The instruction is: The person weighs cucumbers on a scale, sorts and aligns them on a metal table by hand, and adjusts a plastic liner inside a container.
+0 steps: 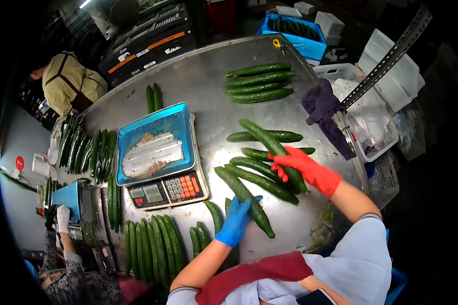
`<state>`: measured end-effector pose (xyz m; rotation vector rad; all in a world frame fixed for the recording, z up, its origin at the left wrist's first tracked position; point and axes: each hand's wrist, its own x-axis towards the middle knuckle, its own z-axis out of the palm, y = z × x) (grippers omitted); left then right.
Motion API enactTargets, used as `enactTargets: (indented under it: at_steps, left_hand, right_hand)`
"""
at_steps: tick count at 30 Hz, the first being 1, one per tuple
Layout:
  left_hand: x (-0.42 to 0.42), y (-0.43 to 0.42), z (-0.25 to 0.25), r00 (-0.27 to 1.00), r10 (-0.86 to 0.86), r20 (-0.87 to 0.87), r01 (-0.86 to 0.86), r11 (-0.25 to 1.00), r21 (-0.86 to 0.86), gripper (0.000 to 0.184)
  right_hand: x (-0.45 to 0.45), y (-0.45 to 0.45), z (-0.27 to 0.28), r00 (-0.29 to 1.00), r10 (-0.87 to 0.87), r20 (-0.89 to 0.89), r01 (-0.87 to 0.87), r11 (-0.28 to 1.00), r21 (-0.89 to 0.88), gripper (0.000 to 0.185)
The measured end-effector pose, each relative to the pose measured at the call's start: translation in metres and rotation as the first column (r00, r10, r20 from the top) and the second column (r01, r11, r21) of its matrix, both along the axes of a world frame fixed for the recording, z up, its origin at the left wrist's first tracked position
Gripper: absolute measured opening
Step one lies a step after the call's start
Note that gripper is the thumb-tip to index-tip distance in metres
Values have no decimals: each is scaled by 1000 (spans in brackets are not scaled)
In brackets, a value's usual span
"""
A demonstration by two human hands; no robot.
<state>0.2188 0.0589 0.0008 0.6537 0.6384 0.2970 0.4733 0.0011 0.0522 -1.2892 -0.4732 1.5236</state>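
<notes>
My left hand (235, 221), in a blue glove, is closed round a dark green cucumber (245, 202) that slants across the near part of the metal table. In a red glove, my right hand (305, 170) grips another cucumber (262, 133), held slanting above several others. Beneath and between my hands lie loose cucumbers (263, 184), some partly covered by the held one and the red glove. A row of cucumbers (259, 81) rests farther back on the table. Left of my hands stands a scale (163, 152) with a blue tray.
Cucumber rows (155, 248) line the near left edge of the metal table (208, 66). Yellow scissors (279, 44) lie at the back. A purple cloth (324, 109) hangs over the right edge beside a metal post (387, 58). Two other people are at the left.
</notes>
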Motion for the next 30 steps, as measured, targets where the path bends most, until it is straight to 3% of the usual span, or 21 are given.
enactTargets:
  at_steps: [2, 6, 8, 10, 11, 12, 14, 17, 18, 20, 23, 25, 26, 27, 30]
  left_hand:
    - [-1, -6, -1, 1000, 15, 1, -15, 999, -35, 31]
    - [-9, -23, -17, 998, 30, -53, -32, 999, -42, 29]
    - [-12, -32, -20, 991, 32, -131, -38, 998, -42, 29]
    - [-14, -43, -23, 982, 36, -184, -44, 998, -38, 27]
    - [-14, -47, -26, 974, 34, -224, -40, 999, -23, 27]
    - [-15, -50, -31, 964, 32, -264, -35, 999, -8, 27]
    - [-17, -54, -49, 965, 76, -252, -64, 996, 56, 28]
    - [-17, -56, -52, 969, 125, -213, -106, 989, 99, 31]
    - [-16, -55, -47, 972, 136, -189, -118, 988, 104, 33]
    - [-18, -52, -35, 970, 174, -169, -152, 980, 131, 37]
    - [-23, -43, 16, 965, 225, -135, -200, 964, 173, 46]
    - [-31, -24, 29, 960, 282, 6, -272, 921, 278, 49]
    - [-36, -13, 36, 949, 307, 77, -314, 890, 331, 51]
    - [-39, 2, 47, 926, 369, 76, -371, 859, 352, 40]
    - [-52, 75, 57, 882, 461, 94, -417, 673, 611, 42]
  right_hand:
    - [-33, -24, -19, 966, -55, -251, 48, 998, -37, 43]
    - [-84, -61, -38, 994, -49, -93, 43, 997, -70, 46]
    - [-103, -73, -48, 991, -120, -53, 114, 988, -105, 59]
    - [-127, -76, -61, 935, -167, 312, 185, 982, -29, 61]
    - [-130, -76, -63, 906, -80, 415, 124, 989, -82, 69]
    - [-136, -73, -69, 849, -86, 522, 80, 996, 34, 65]
    - [-137, -87, -67, 464, 14, 886, -99, 994, 36, 56]
    - [-137, -81, -54, 763, 41, 645, -13, 999, -49, 45]
    - [-134, -79, -58, 876, 105, 471, -42, 989, -141, 43]
    - [-136, -77, -61, 918, 73, 391, -24, 991, -129, 44]
    - [-144, -63, -44, 937, -52, 346, 30, 997, 71, 41]
    - [-151, -40, -12, 889, -83, 451, -13, 979, 204, 42]
    - [-153, -23, 0, 862, -102, 496, -44, 961, 273, 43]
    - [-155, -4, 5, 829, -85, 553, -105, 947, 303, 46]
    - [-174, 73, 24, 841, -260, 475, -108, 780, 617, 47]
